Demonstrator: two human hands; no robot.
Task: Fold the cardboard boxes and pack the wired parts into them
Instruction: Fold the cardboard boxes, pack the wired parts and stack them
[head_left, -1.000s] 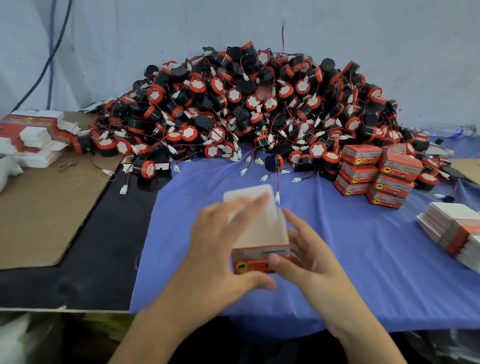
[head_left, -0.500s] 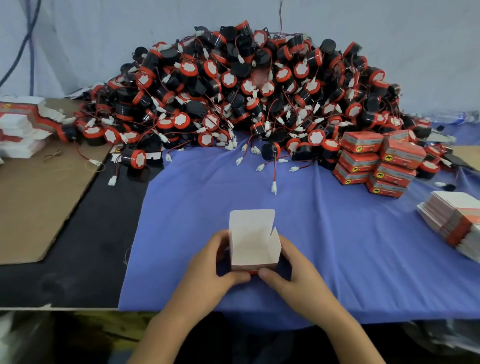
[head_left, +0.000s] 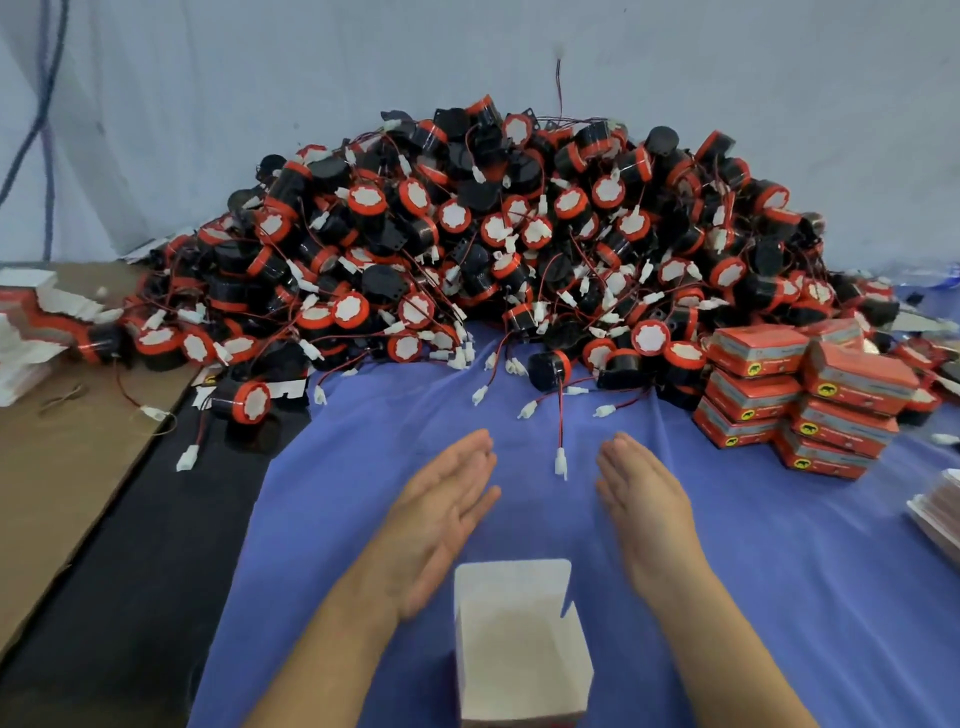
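A folded cardboard box (head_left: 519, 649) stands open-topped on the blue cloth near the front edge, white inside, its lid flap up at the back. My left hand (head_left: 441, 514) and my right hand (head_left: 644, 499) reach forward past the box, fingers straight, holding nothing. Beyond them rises a big pile of black-and-red wired parts (head_left: 509, 249) with white connectors. One part (head_left: 550, 369) lies at the pile's front edge, and its red wire with a white plug (head_left: 561, 462) trails between my hands.
Closed red boxes (head_left: 805, 395) are stacked at the right. Flat unfolded boxes lie at the far right (head_left: 940, 509) and far left (head_left: 36, 322). A brown cardboard sheet (head_left: 62, 467) covers the left of the table. A grey wall stands behind the pile.
Both hands let go of the box, which now stands on the cloth, and moved forward toward the pile with fingers straightened.
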